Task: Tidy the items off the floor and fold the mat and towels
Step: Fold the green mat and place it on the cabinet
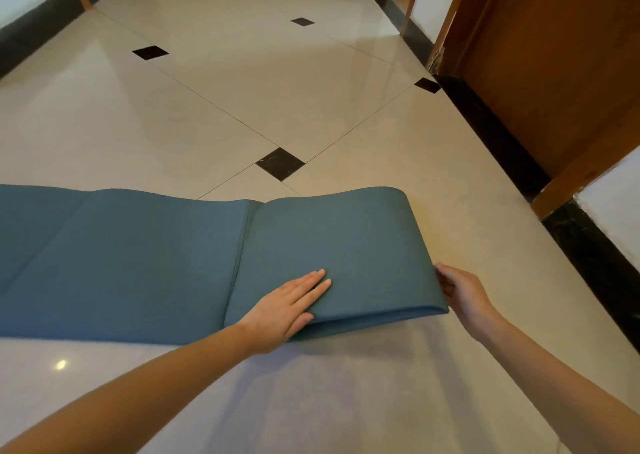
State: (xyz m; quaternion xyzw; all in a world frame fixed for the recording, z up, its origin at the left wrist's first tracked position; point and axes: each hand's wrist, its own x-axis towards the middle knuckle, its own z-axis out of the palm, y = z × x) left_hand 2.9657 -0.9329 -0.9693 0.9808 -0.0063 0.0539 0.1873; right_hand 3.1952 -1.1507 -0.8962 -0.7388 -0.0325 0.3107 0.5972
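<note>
A teal mat point(121, 259) lies across the tiled floor, running off the left edge of the view. Its right end is folded over into a flat stack of layers point(346, 242). My left hand point(291, 308) lies flat on the near part of this folded section, fingers straight and pressing down. My right hand point(460, 294) is at the rounded right edge of the fold, its fingertips touching the mat's side. Whether those fingers curl round the edge is hidden. No towels are in view.
Cream floor tiles point(242, 83) with small black diamond insets stretch ahead. A wooden door point(554, 55) and black skirting point(491, 128) line the right side. A white wall with dark skirting runs along the far left.
</note>
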